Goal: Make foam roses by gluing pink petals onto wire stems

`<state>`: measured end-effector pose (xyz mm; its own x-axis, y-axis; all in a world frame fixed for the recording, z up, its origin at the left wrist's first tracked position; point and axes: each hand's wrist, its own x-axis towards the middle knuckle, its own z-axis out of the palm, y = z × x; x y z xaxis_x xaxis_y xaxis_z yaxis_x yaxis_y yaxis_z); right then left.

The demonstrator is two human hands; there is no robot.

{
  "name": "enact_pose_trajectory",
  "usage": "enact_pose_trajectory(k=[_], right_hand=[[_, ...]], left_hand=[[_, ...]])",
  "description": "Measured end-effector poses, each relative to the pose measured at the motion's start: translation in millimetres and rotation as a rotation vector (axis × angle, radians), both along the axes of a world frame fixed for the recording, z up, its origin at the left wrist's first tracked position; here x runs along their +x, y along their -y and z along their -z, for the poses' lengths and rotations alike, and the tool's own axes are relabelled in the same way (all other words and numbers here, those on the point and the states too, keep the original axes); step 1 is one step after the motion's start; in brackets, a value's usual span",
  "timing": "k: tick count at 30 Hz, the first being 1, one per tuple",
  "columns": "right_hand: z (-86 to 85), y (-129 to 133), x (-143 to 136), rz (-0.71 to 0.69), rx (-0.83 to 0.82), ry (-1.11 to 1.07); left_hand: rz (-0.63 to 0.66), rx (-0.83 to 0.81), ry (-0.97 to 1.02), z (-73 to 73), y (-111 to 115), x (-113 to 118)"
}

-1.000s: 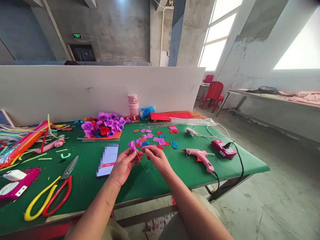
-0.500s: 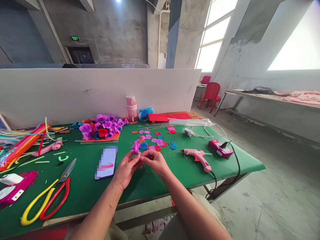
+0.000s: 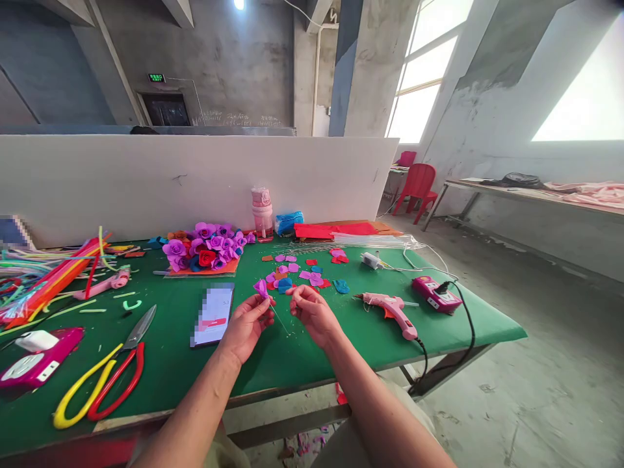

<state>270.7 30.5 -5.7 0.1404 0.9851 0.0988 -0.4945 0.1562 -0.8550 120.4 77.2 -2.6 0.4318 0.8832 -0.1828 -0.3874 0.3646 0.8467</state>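
Between the thumb and fingers of my left hand (image 3: 249,325) is a purple paper flower (image 3: 262,288) on a thin wire stem (image 3: 281,320), which slants down to the right. My right hand (image 3: 314,313) is apart from it, just to the right, with its fingers curled and the tips pinched together. Whether anything small is in that pinch I cannot make out. Loose purple petals (image 3: 312,278), a blue petal (image 3: 341,286) and red pieces lie on the green tabletop (image 3: 273,364) right behind my hands.
A pink glue gun (image 3: 390,309) lies at right, by a magenta power strip (image 3: 436,296). At left are a phone (image 3: 212,318), large scissors (image 3: 110,370) and pipe cleaners (image 3: 58,279). Finished paper roses (image 3: 209,247), a pink bottle (image 3: 262,214) and a white partition (image 3: 146,182) stand behind.
My right hand has come away from the flower and moved right. My left hand still holds the flower, now tilted with its stem in plain sight. The view has shifted slightly.
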Motion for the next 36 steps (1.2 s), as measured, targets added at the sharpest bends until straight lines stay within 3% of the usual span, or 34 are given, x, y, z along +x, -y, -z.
enact_pose_trajectory(k=[5,10,15,18,20,24,28,31,36], right_hand=[[-6.0,1.5,13.6,0.036,-0.015,-0.006],[-4.1,0.1,33.4,0.184,-0.039,0.137],[7.7,0.9,38.4,0.328,-0.108,0.758],[12.6,2.7,33.9,0.382,-0.042,1.145],[12.8,3.2,30.3,0.385,0.013,1.279],[9.9,1.7,17.9,0.380,0.003,1.134],[9.7,0.6,-3.0,0.183,-0.040,0.910],[10.6,1.9,-12.9,0.158,-0.045,0.942],[11.7,4.0,-9.2,0.157,-0.070,0.984]], left_hand=[[-0.035,0.005,0.015,-5.7,-7.1,-7.9],[-0.106,0.068,0.047,-13.0,-17.7,-21.4],[-0.133,0.090,0.071,-15.2,-23.7,-30.0],[-0.120,0.095,0.077,-16.1,-22.4,-28.9],[-0.121,0.109,0.068,-17.0,-20.4,-26.7],[-0.121,0.166,0.009,-17.7,-14.5,-19.9],[-0.070,0.230,-0.006,-17.0,-6.4,-11.6],[-0.080,0.238,0.005,-17.9,-3.9,-9.0],[-0.233,0.231,0.049,-19.3,-14.3,-19.0]])
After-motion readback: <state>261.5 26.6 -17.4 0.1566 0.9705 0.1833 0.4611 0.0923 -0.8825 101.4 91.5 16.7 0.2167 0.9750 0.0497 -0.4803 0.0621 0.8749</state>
